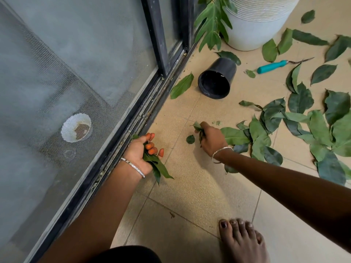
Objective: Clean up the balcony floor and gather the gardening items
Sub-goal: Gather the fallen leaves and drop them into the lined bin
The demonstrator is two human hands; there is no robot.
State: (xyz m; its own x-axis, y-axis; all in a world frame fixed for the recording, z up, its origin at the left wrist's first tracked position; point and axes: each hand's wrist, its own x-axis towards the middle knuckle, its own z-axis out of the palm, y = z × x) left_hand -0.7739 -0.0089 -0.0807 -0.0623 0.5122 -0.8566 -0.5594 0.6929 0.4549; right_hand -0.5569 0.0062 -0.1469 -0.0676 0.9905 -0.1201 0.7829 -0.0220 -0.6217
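1. Left hand point(141, 154), palm up beside the sliding-door track point(133, 128), fingers curled round a bunch of leaves point(157, 167); the leaf tips point toward the viewer and to the right, hanging clear of the palm's lower edge; a bangle point(133, 167) circles the wrist.
2. Right hand point(211, 138), knuckles up, low over the tiled floor point(190, 186), closed on a few small leaves point(198, 128) that jut from the thumb side; a thin bracelet point(221, 151) sits at the wrist; a single round leaf point(190, 139) lies on the tile just left of this hand.
3. Heap of loose leaves point(296, 133) spread across the floor, beginning right beside the right hand and running to the frame's right edge; the leaves overlap and point in mixed directions.
4. Black pot point(217, 78) on its side, well beyond both hands, its open mouth facing the viewer and its long axis running away toward the upper right; one long leaf point(182, 86) lies just left of it, near the track.
5. Hand tool with a teal handle point(272, 66) lying flat to the right of the black pot; long axis roughly left to right, metal end pointing right.
6. White planter point(260, 21) standing at the top, a lobed leaf drooping down its left side.
7. Bare foot point(242, 242) on the tile at the lower edge.
8. No readable writing or label on any item.
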